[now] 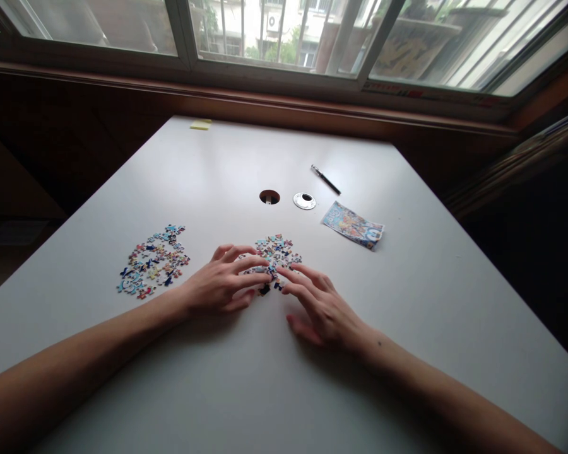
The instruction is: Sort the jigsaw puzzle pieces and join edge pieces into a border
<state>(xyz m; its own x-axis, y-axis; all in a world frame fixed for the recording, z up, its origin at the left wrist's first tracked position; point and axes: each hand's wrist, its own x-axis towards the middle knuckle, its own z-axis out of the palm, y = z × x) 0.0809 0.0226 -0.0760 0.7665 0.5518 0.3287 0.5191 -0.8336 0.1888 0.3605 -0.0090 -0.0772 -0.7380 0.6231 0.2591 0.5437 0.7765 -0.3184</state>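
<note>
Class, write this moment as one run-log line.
left hand: fingers on centre puzzle pile | right hand: fingertips at pile | second pile: left, untouched

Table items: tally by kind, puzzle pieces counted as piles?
Puzzle-piece piles: 2, left pile, centre pile under both hands' fingers
Pen: 1
Printed picture card: 1
Round metal cap: 1
Yellow sticky pad: 1
Total: 6

No legible text, number or brand can be made out. Printed artwork is seen on the picture card (353, 225) right of centre on the worktop (430, 302), but its lettering is too small to be read. The strip of markings along the window ledge (421, 94), upper right, is blurred.
</note>
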